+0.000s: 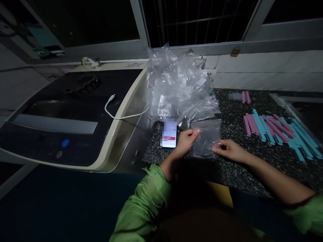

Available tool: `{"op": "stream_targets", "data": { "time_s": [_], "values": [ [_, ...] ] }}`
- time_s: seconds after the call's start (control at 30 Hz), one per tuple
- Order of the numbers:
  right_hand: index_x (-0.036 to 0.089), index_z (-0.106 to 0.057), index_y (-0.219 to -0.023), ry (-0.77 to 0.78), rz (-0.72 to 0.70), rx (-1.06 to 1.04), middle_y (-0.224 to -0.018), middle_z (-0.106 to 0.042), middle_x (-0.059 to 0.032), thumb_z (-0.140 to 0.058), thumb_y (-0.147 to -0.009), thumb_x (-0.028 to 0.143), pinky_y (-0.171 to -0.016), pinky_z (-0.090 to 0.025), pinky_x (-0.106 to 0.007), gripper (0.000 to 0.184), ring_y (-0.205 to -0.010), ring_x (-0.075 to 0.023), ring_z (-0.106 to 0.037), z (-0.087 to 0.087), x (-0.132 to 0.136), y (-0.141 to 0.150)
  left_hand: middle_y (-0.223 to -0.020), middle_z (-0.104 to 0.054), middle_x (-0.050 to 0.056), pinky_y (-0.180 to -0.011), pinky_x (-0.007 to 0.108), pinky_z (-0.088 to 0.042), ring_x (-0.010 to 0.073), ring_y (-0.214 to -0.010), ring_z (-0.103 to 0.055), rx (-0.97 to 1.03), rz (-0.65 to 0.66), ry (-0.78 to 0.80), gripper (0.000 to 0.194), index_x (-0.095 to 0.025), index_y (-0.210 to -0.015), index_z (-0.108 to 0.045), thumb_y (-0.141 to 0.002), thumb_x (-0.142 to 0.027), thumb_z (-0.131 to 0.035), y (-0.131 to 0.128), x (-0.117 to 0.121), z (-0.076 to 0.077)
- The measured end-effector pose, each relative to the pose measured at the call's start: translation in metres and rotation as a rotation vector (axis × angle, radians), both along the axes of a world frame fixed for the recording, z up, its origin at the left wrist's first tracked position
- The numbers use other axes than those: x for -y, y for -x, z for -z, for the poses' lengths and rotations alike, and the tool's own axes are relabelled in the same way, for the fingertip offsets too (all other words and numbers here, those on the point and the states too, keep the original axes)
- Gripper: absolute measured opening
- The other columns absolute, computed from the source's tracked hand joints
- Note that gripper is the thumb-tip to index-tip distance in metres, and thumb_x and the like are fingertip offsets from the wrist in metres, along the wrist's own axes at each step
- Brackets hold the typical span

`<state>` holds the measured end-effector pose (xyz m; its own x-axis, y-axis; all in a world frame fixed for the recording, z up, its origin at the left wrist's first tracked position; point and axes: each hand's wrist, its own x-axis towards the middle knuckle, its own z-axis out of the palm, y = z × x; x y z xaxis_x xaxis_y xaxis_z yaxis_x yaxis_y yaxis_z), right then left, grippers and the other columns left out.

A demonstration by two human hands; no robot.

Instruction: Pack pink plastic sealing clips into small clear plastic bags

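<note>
A clear plastic bag [206,139] is held flat above the front of the speckled counter. My left hand [187,141] pinches its left edge near the top, thumb on the front face. At the bag's lower right edge, my right hand [228,150] grips it between thumb and fingers. Just left of my left hand lies a phone [169,134] with its screen lit. Behind the bag rises a large heap of clear plastic bags [176,84]. To the right of my right hand are several pink strips [251,124] and several blue strips [262,126], loosely piled.
A top-loading washing machine [63,117] stands at the left, with a white charging cable [121,117] and a dark hair clip [87,84] on its lid. Two pink strips [245,97] lie farther back on the granite counter [234,127]. A barred window [199,22] is behind.
</note>
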<state>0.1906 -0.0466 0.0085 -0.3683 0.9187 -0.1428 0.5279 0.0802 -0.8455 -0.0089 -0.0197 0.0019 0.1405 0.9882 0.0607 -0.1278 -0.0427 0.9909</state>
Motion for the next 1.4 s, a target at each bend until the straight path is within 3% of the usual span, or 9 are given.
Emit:
{"op": "stream_targets", "data": {
  "time_s": [0.23,0.4,0.53,0.7,0.87,1.03,1.17,1.3,1.4],
  "values": [
    [0.016,-0.066,-0.067,0.025,-0.036,-0.017,-0.065,-0.065,-0.0037,-0.061,-0.063,0.065,-0.061,-0.047,-0.03,0.05,-0.063,-0.0172,-0.057,0.006,0.003,0.001,-0.057,-0.054,-0.002,-0.057,0.022,-0.033,0.0092,-0.057,-0.044,-0.006,-0.003,-0.011,0.048,-0.012,-0.066,-0.066,-0.063,-0.059,-0.062,0.002,0.0,0.0],
    [0.016,-0.067,-0.073,0.011,-0.044,-0.029,-0.069,-0.066,-0.0039,-0.062,-0.062,0.065,-0.062,-0.048,-0.031,0.05,-0.065,-0.0179,-0.058,-0.002,0.002,-0.001,-0.054,-0.052,-0.002,-0.055,0.022,-0.033,0.009,-0.055,-0.043,-0.016,0.013,0.014,0.05,-0.011,-0.062,-0.066,-0.06,-0.061,-0.064,0.001,0.001,-0.003],
    [0.019,-0.068,-0.086,-0.097,0.093,-0.1,-0.076,-0.067,-0.0034,-0.065,-0.06,0.063,-0.066,-0.049,-0.031,0.051,-0.07,-0.0189,-0.06,-0.02,-0.005,-0.004,-0.055,-0.054,-0.002,-0.056,0.022,-0.034,0.0096,-0.056,-0.045,-0.027,0.093,0.042,0.051,-0.011,-0.065,-0.068,-0.059,-0.061,-0.065,-0.001,0.004,-0.006],
    [0.019,-0.065,-0.075,-0.2,0.291,-0.19,-0.074,-0.067,-0.0036,-0.066,-0.057,0.063,-0.068,-0.049,-0.031,0.047,-0.071,-0.0189,-0.06,-0.035,-0.01,0.001,-0.057,-0.055,-0.001,-0.057,0.022,-0.034,0.0102,-0.057,-0.046,-0.058,0.214,0.061,0.051,-0.01,-0.065,-0.068,-0.056,-0.06,-0.067,-0.003,0.006,-0.007],
    [0.018,-0.063,-0.067,-0.223,0.345,-0.209,-0.068,-0.064,-0.0033,-0.066,-0.059,0.062,-0.064,-0.047,-0.03,0.044,-0.065,-0.0169,-0.057,-0.038,-0.008,0.006,-0.057,-0.055,-0.002,-0.059,0.022,-0.034,0.0102,-0.058,-0.046,-0.066,0.308,0.109,0.047,-0.011,-0.064,-0.067,-0.056,-0.057,-0.069,-0.003,0.007,-0.007],
    [0.018,-0.063,-0.069,-0.251,0.393,-0.254,-0.067,-0.063,-0.0023,-0.065,-0.061,0.059,-0.063,-0.045,-0.029,0.042,-0.064,-0.0159,-0.055,-0.035,-0.005,0.008,-0.064,-0.061,0.0,-0.061,0.023,-0.037,0.0112,-0.059,-0.05,-0.005,0.365,0.179,0.052,-0.012,-0.081,-0.069,-0.052,-0.055,-0.074,-0.005,0.008,-0.008],
    [0.017,-0.062,-0.07,-0.244,0.377,-0.267,-0.067,-0.063,-0.0018,-0.063,-0.063,0.057,-0.063,-0.046,-0.029,0.04,-0.064,-0.0152,-0.055,-0.03,-0.007,0.01,-0.061,-0.062,0.0,-0.06,0.023,-0.037,0.0114,-0.057,-0.05,-0.033,0.356,0.198,0.051,-0.012,-0.079,-0.071,-0.053,-0.056,-0.073,-0.007,0.008,-0.005],
    [0.018,-0.064,-0.081,-0.274,0.412,-0.135,-0.081,-0.067,-0.0054,-0.058,-0.069,0.054,-0.071,-0.047,-0.031,0.039,-0.074,-0.0181,-0.06,-0.028,-0.019,-0.013,-0.061,-0.064,0.001,-0.06,0.024,-0.037,0.0123,-0.057,-0.051,-0.035,0.326,0.194,0.051,-0.013,-0.072,-0.072,-0.051,-0.059,-0.072,-0.005,0.006,-0.003],
    [0.016,-0.065,-0.083,-0.334,0.641,0.304,-0.082,-0.068,-0.0099,-0.051,-0.076,0.044,-0.073,-0.047,-0.035,0.032,-0.078,-0.0226,-0.061,-0.03,-0.031,-0.046,-0.062,-0.066,0.002,-0.06,0.023,-0.037,0.0123,-0.058,-0.052,0.002,0.282,0.199,0.049,-0.013,-0.071,-0.071,-0.051,-0.058,-0.073,-0.002,0.004,-0.001]
  ]
}}
